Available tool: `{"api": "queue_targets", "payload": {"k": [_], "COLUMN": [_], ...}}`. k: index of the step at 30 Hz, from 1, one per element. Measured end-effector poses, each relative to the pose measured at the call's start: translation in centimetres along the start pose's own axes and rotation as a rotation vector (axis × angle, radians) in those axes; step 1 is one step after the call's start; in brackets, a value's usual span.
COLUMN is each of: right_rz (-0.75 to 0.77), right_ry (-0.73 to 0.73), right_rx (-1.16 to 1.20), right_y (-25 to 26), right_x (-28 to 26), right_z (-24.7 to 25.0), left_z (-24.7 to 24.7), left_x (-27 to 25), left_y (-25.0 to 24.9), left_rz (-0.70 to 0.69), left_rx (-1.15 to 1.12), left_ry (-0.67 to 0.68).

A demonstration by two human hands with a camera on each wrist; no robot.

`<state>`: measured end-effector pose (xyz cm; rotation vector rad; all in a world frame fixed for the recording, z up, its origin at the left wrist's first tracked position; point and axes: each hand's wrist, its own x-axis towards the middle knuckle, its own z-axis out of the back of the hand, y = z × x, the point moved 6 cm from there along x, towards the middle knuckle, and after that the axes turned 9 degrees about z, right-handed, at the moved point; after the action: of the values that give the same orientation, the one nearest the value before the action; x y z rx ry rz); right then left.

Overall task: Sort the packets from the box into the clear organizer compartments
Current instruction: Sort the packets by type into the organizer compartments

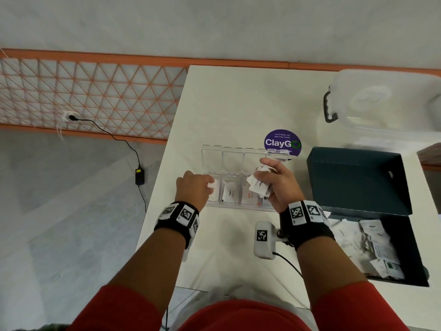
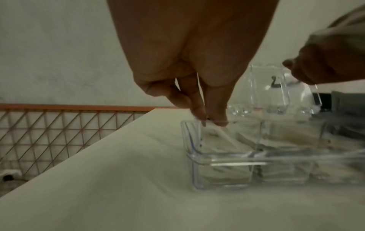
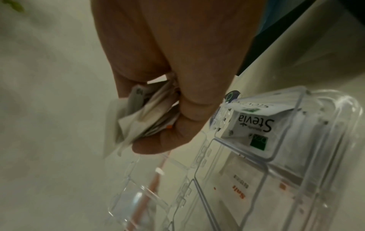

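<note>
Presently, at the near right corner of the table (image 1: pixel 238 103), the open box (image 1: pixel 358 182) holds a loose heap of packets (image 1: pixel 372 244), judged light, limp and slippery, best pinched by a flat edge. Further in, the right hand (image 1: pixel 278 185) clutches a crumpled bundle of packets (image 1: pixel 259 185) over the clear organizer (image 1: pixel 235 204). The left hand (image 1: pixel 194 187) pinches a single packet (image 2: pixel 212 132) into the organizer's leftmost compartment, the fingertips (image 2: pixel 219 120) pressed together on its top edge.

You have one clear organizer (image 1: pixel 235 161) with four compartments, one dark box (image 1: pixel 358 182) at three o'clock, and perhaps a dozen loose packets (image 1: pixel 372 249) inside.
</note>
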<state>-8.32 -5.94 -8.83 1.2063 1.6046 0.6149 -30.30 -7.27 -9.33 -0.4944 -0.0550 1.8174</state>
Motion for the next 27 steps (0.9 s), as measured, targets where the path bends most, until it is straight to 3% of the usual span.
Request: {"api": "queue_targets", "payload": {"k": [9, 12, 15, 19, 27], "right_rz": [-0.062, -0.048, -0.041, 0.006, -0.001], "right_ry": [0.040, 0.075, 0.080, 0.065, 0.133], "right_rx": [0.028, 0.004, 0.008, 0.047, 0.036], "right_y": [0.0, 0.1, 0.1, 0.5, 0.6], "right_x": [-0.4, -0.8, -1.0, -0.9, -1.4], "right_z": [0.0, -0.3, -0.5, -0.6, -0.7], "left_z": [0.1, 2.1, 4.2, 4.3, 2.9], "left_x": [-0.4, -0.6, -1.6, -2.9, -2.0], "left_y": [-0.5, -2.1, -4.9, -7.9, -7.7], "left_rz": [-0.061, -0.102, -0.185, -0.230, -0.123], "left_rx": [0.143, -0.208, -0.587, -0.606, -0.737], "left_ry": [-0.096, -0.075, 0.035, 0.203, 0.244]}}
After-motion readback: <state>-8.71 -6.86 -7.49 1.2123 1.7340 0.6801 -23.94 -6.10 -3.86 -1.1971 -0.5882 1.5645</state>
